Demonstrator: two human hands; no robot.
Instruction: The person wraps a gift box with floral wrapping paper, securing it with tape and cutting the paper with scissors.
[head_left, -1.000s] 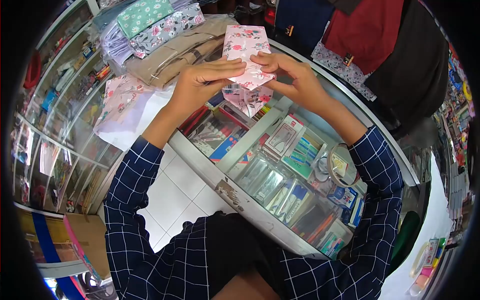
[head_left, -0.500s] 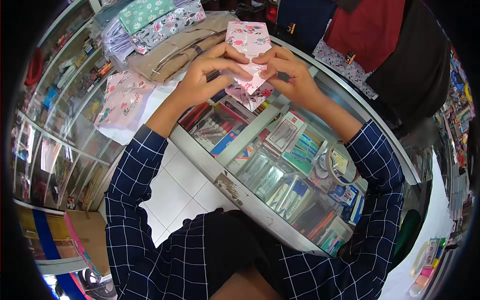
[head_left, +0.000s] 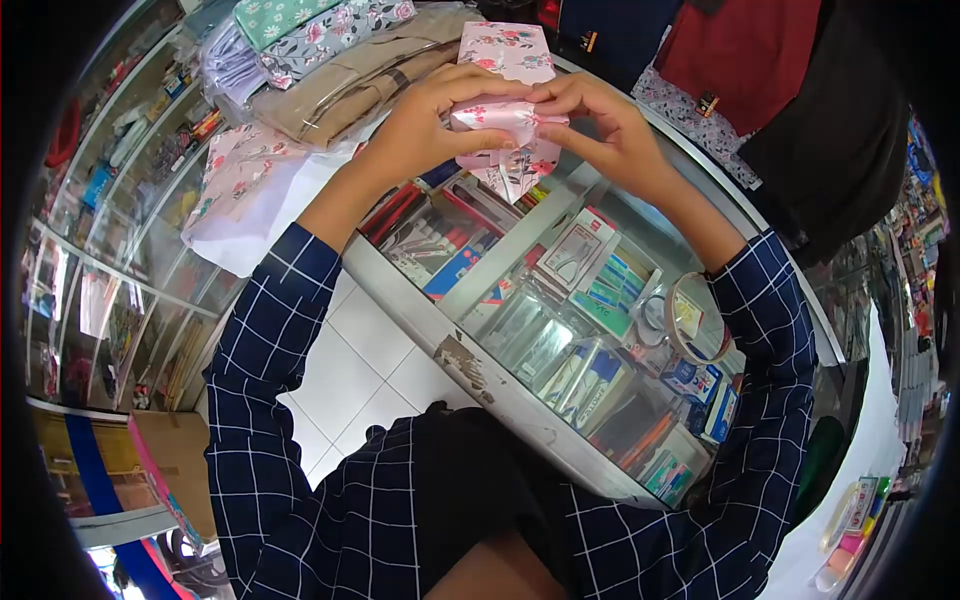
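Observation:
A box-like package (head_left: 508,50) in pink floral wrapping paper lies on the glass counter, its near end folded to a point. At that end, my left hand (head_left: 425,125) curls around the paper, thumb below and fingers along the top. From the other side, my right hand (head_left: 615,140) pinches the same paper between thumb and fingers. A pointed paper flap (head_left: 512,180) hangs toward me below both hands. My fingers hide part of the fold.
Under the counter's glass lie pens, a boxed item (head_left: 578,250) and other stationery. A tape roll (head_left: 697,318) sits near my right forearm. Plastic-bagged cloth (head_left: 350,90) is piled at the back left, beside a loose pink floral sheet (head_left: 240,180). Dark garments hang at the right.
Both hands have shifted slightly up and changed grip, from pressing the flap with fingertips to holding the paper end between thumbs and fingers. The near end now bulges upward.

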